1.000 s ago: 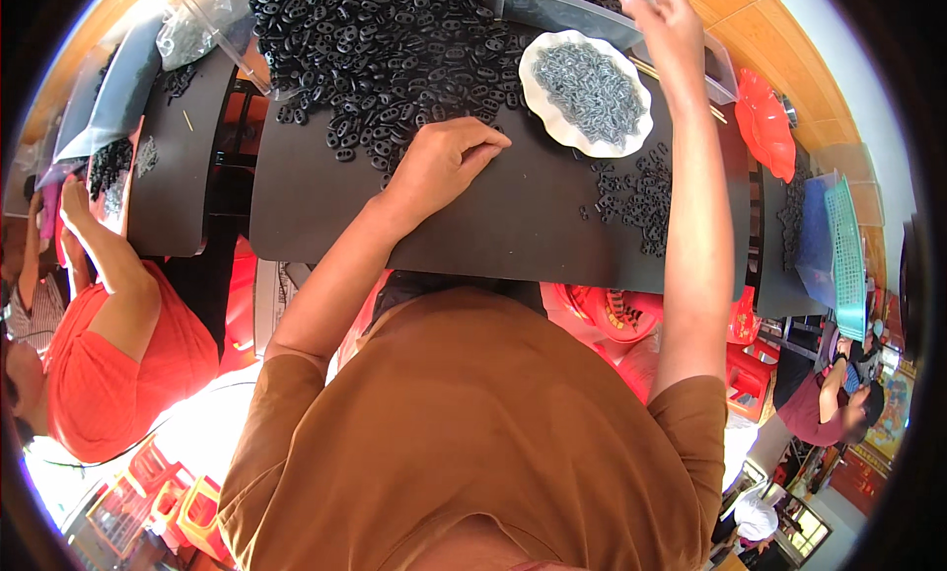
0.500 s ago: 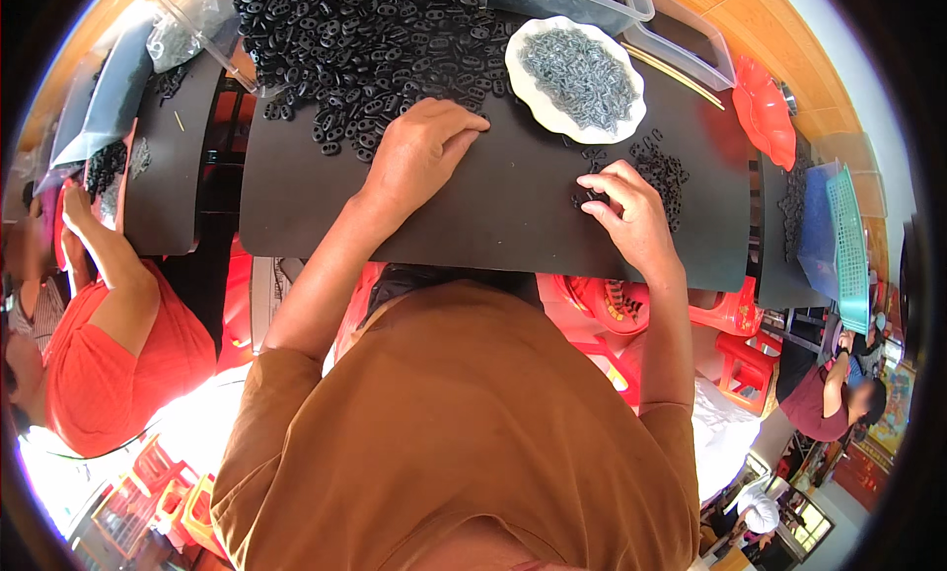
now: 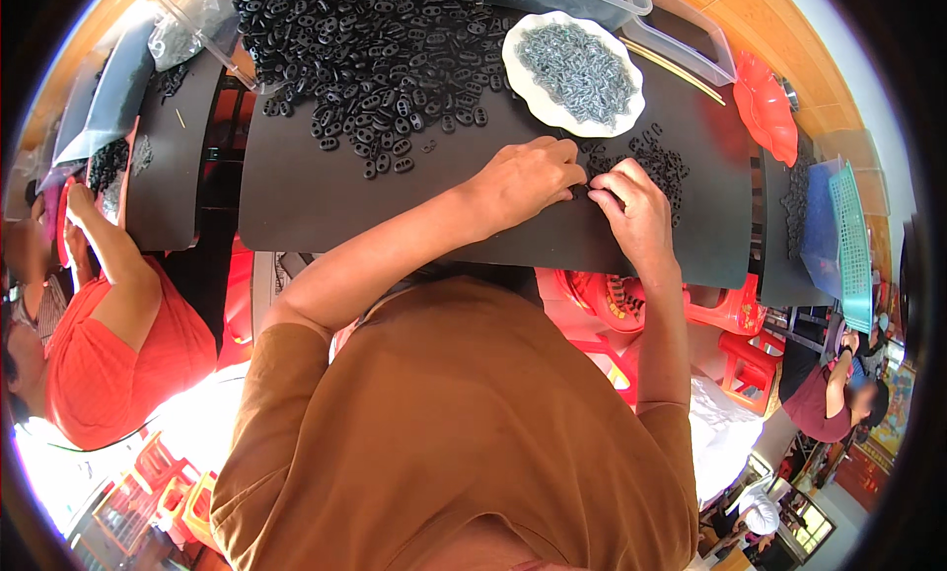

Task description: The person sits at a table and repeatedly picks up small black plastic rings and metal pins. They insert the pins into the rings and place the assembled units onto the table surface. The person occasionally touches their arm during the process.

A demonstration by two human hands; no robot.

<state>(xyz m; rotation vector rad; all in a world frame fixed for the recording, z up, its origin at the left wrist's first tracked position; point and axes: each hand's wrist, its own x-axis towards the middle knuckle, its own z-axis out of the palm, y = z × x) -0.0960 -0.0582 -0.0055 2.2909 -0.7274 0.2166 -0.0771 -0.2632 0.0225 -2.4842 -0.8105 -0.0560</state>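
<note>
My left hand (image 3: 528,179) and my right hand (image 3: 636,208) meet over the dark table (image 3: 395,221), their fingertips almost touching. The fingers of both are pinched, and a small dark piece shows between them; its kind is mostly hidden. Right beside my right hand lies a small heap of small black parts (image 3: 659,162). A large pile of black oval two-holed plastic pieces (image 3: 365,58) spreads over the far left of the table. Beyond my hands stands a white scalloped dish (image 3: 623,123) full of small greyish, see-through, spring-like pieces (image 3: 577,68).
Clear plastic bins (image 3: 592,9) stand at the far edge, with thin sticks (image 3: 676,70) beside them. A red scalloped dish (image 3: 764,107) and a teal basket (image 3: 850,246) are at the right. A person in red (image 3: 128,354) sits at another table on the left.
My left hand has moved right, from the edge of the large pile to my right hand's fingertips. A few black pieces now lie loose at the pile's near edge.
</note>
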